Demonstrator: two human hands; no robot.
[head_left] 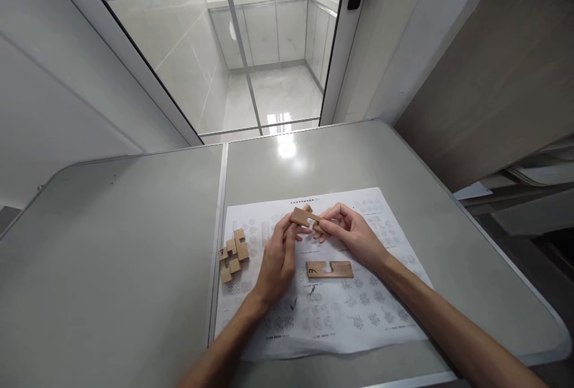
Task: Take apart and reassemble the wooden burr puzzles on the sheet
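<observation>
My left hand (278, 254) is closed on notched wooden puzzle pieces (301, 216), held just above the printed sheet (269, 349). From the other side, my right hand (347, 228) pinches the right end of the same pieces between thumb and fingers. How the pieces fit together is partly hidden by my fingers. Below the hands, a flat notched wooden piece (339, 269) with a dark mark like a 6 rests on the sheet. Left of my left hand lies a small cluster of notched wooden pieces (241, 249), one marked with a 3.
The sheet with small printed diagrams lies on a grey table (147, 268) with a metal seam strip (220, 188). Beyond the far edge stands a glass door (278, 35). At right is a brown panel (493, 65) above shelves with papers.
</observation>
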